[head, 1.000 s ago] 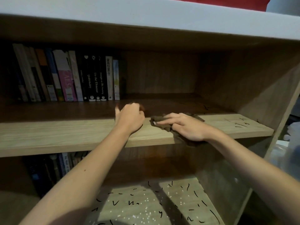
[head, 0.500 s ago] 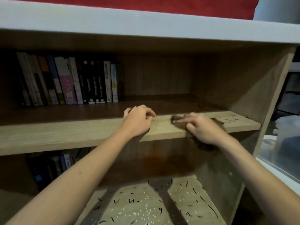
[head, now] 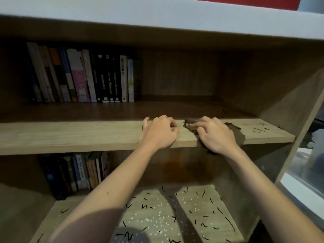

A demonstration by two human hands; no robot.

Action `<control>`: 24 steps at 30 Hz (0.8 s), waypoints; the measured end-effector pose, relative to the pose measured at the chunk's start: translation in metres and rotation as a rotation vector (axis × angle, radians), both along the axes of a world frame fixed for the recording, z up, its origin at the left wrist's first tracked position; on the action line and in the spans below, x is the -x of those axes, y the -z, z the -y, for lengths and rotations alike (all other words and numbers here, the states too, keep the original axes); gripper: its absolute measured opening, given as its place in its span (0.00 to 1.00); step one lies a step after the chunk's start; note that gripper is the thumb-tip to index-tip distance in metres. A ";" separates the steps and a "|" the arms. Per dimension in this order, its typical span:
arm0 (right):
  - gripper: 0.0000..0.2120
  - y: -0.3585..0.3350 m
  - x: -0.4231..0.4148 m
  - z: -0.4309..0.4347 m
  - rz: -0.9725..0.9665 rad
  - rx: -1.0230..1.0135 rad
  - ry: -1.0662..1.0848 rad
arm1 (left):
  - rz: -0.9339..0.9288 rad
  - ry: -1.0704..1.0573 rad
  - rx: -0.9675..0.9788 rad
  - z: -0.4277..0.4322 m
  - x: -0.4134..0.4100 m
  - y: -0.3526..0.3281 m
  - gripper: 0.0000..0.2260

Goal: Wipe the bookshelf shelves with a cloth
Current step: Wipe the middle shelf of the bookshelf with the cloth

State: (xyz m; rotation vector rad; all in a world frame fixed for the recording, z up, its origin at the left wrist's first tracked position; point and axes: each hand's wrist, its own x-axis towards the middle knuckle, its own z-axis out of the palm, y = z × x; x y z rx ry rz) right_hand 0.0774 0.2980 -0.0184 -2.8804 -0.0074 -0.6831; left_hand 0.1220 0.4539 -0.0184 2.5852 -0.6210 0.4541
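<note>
Your left hand point(head: 158, 133) rested on the front edge of the light wooden shelf board point(head: 70, 135). Its fingers were curled, the tips tucked toward the palm, and it gripped nothing. Your right hand point(head: 215, 135) lay just beside it at 3 o'clock, apart from it. It pressed down on the crumpled dark brown cloth point(head: 235, 133).

The right hand's fingers point(head: 196, 124) were spread and lightly bent, with the forefinger stretched almost straight toward 9 o'clock. Its thumb was hidden, so you could not tell whether it pinched the fabric.

The cloth sat on the board's right half. It showed past the fingertips at 10 o'clock and past the knuckles at 3 o'clock, and a fold hung over the front edge beneath your wrist. A few short black marks point(head: 261, 129) lay on the board at 3 o'clock of the cloth, near it but not touching.

A row of upright books with mixed spines point(head: 84, 78) stood at the back of that shelf, at 10 o'clock from your hands. The shelf below point(head: 192, 207), at 6 o'clock, carried many black marks and white specks. A second row of books point(head: 78, 172) stood on its left side. The bookcase's wooden side panel point(head: 289, 111) rose at 3 o'clock, with a clear plastic container point(head: 312, 165) beyond it.
</note>
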 end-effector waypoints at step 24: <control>0.18 0.014 0.026 0.007 0.181 -0.096 0.129 | 0.008 0.050 -0.013 0.000 -0.008 0.006 0.10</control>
